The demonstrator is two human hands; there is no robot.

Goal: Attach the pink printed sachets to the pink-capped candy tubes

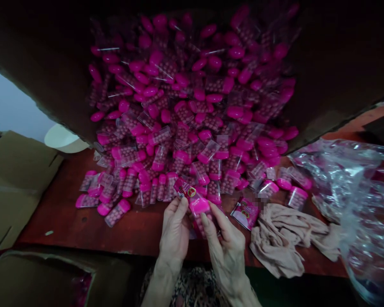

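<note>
In the head view, I hold a pink-capped container [199, 207] before me, tilted over the near edge of the red surface [83, 232]. The thumb and fingers of my right hand [228, 243] pinch it from its four o'clock side; my left hand [174, 234] has its thumb and fingers pressed together on a printed wrapper [185, 188] at the container's eleven o'clock. From my hands, a big heap of similar containers [184, 113] fills twelve o'clock. At three o'clock lies a flat printed packet [245, 212], with a crumpled beige cloth [281, 238] just beside it and clear plastic film [368, 226] farther out. A white bowl [67, 147] stands at ten o'clock, near a cardboard box [19, 179].
</note>
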